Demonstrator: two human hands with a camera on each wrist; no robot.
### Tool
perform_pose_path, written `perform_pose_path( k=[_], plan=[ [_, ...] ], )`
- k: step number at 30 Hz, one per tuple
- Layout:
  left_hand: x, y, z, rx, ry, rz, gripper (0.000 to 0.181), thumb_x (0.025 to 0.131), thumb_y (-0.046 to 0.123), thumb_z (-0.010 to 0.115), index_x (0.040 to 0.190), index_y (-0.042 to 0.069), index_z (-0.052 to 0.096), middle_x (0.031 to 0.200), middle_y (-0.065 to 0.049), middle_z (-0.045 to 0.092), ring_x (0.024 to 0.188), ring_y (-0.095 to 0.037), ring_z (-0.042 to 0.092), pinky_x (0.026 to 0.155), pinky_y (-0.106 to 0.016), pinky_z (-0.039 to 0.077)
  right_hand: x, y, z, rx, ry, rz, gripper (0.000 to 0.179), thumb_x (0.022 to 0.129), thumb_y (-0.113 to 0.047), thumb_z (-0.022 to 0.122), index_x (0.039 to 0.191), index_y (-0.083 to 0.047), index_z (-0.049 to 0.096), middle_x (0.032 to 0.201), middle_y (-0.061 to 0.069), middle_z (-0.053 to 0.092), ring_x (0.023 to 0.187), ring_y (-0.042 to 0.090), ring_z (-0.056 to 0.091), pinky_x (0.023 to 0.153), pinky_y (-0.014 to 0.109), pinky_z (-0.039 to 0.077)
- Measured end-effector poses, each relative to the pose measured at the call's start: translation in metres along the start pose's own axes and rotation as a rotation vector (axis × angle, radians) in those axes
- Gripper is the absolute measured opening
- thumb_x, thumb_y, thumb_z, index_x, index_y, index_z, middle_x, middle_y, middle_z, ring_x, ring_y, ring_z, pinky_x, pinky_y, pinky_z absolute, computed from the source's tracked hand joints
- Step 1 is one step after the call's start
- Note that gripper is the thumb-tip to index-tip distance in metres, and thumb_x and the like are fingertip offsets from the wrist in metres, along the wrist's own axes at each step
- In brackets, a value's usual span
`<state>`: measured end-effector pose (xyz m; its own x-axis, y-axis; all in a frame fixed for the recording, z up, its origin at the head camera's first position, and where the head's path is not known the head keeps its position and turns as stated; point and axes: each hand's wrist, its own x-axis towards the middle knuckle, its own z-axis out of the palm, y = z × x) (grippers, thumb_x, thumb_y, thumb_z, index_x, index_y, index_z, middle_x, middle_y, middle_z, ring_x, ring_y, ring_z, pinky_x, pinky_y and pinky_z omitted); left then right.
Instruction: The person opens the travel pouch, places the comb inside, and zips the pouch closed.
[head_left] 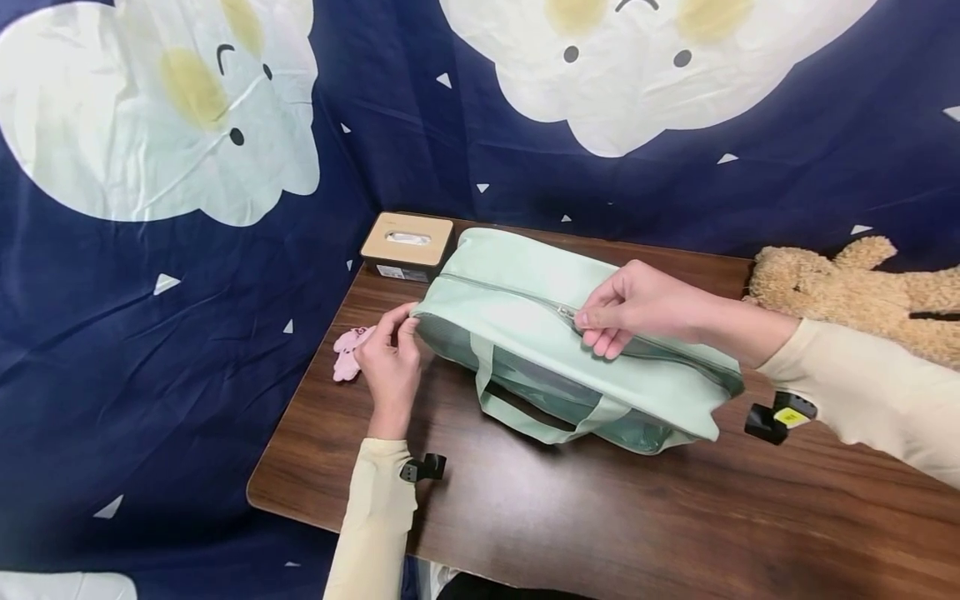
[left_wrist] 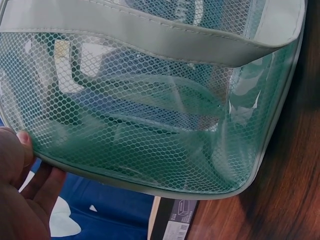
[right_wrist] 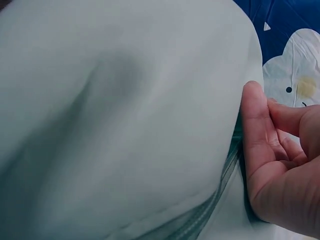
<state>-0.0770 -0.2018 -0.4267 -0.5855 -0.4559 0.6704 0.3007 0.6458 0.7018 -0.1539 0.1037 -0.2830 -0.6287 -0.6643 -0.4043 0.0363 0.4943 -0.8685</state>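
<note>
A pale green bag (head_left: 525, 317) with mesh and clear plastic sides lies on the wooden table, its strap handle (head_left: 525, 423) hanging toward the near side. My left hand (head_left: 392, 358) pinches the bag's edge at its left end; in the left wrist view the thumb and fingers of that hand (left_wrist: 25, 185) hold the rim beside the mesh panel (left_wrist: 150, 115). On top, my right hand (head_left: 630, 304) pinches the zipper pull (head_left: 566, 312). The zipper is closed to the left of this hand and parted to its right. In the right wrist view, the pull is hidden behind the fingers.
A tissue box (head_left: 408, 242) with a wooden lid stands behind the bag's left end. Near my left hand lies a small pink item (head_left: 348, 354). A tan teddy bear (head_left: 847, 292) lies at the right rear. Dark blue cloth (head_left: 405, 108) hangs behind the table (head_left: 525, 508).
</note>
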Motion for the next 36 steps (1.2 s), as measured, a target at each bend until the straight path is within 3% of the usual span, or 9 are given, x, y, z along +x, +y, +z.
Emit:
perform_pose_path(
  k=[24,36],
  plan=[
    [0.000,0.000,0.000,0.007,-0.014,-0.019,0.012,0.089,-0.003,0.075,0.101,-0.002,0.079,0.093,-0.016,0.079,0.070,-0.026,0.067,0.069,-0.011,0.042,-0.020,0.015,-0.014,-0.016,-0.007,-0.004,0.019,0.099,-0.003,0.065,0.108,0.014,0.071,0.083,0.010,0.074,0.072,0.015,0.071,0.072,0.034,0.062],
    [-0.001,0.000,-0.001,0.011,-0.009,-0.013,0.012,0.088,-0.005,0.076,0.100,-0.003,0.078,0.092,-0.017,0.078,0.070,-0.027,0.068,0.070,-0.009,0.042,-0.028,0.019,-0.016,-0.024,0.016,0.050,0.019,0.099,-0.003,0.066,0.109,0.013,0.072,0.082,0.009,0.074,0.072,0.015,0.071,0.071,0.033,0.062]
  ],
)
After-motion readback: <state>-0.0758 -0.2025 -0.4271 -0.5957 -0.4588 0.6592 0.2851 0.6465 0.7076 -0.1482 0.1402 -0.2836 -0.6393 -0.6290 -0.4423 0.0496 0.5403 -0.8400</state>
